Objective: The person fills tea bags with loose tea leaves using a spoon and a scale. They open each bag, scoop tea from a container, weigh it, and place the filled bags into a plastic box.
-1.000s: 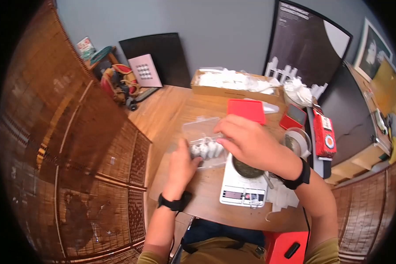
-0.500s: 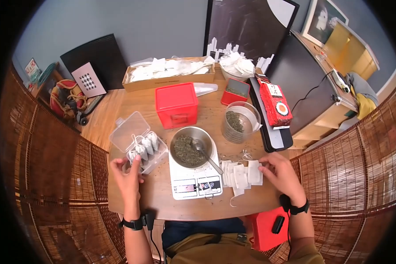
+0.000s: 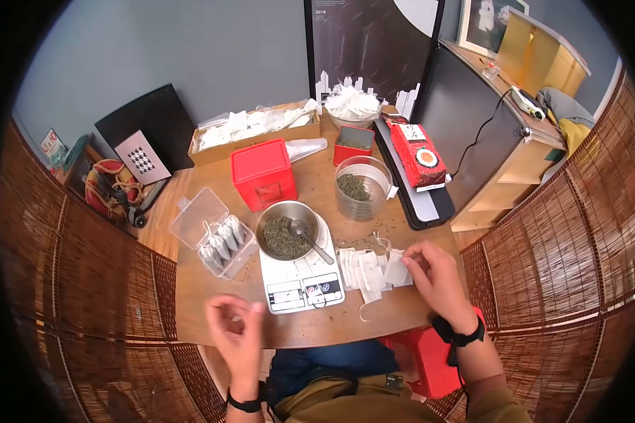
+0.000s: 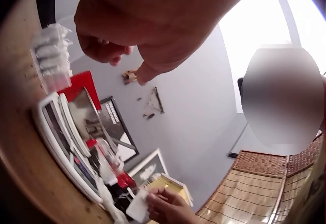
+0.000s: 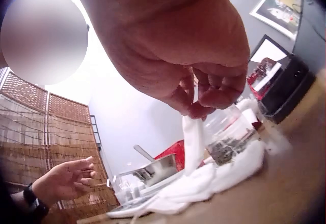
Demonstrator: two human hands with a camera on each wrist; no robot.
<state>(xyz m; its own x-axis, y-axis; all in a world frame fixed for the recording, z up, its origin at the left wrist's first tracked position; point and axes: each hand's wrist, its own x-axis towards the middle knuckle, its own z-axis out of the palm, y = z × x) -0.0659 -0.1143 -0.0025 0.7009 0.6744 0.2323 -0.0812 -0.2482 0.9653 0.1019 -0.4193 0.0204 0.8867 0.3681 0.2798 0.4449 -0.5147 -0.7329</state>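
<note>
My right hand (image 3: 436, 278) pinches a white empty tea bag (image 3: 396, 268) between thumb and fingertips, at the right end of a row of flat tea bags (image 3: 363, 271). In the right wrist view this tea bag (image 5: 192, 142) stands upright below the fingertips. My left hand (image 3: 236, 335) hovers by the table's front edge, fingers loosely bent, nothing in them. Beyond it, an open clear plastic box (image 3: 238, 264) holds several filled tea bags (image 3: 220, 240). A steel bowl (image 3: 313, 211) of dried leaves, with a spoon (image 3: 317, 248) in it, sits on a white kitchen scale (image 3: 300, 271).
Behind the bowl stands a red lidded box (image 3: 264, 173). A clear tub (image 3: 363, 204) of leaves and a red tin (image 3: 353, 144) are at the back right. A cardboard tray (image 3: 254, 144) of white bags lines the back. Woven screens (image 3: 106, 282) flank the table.
Both hands were at the plastic box a second ago. My right hand went to the flat tea bags and now pinches one; my left hand let go of the box and drew back toward me.
</note>
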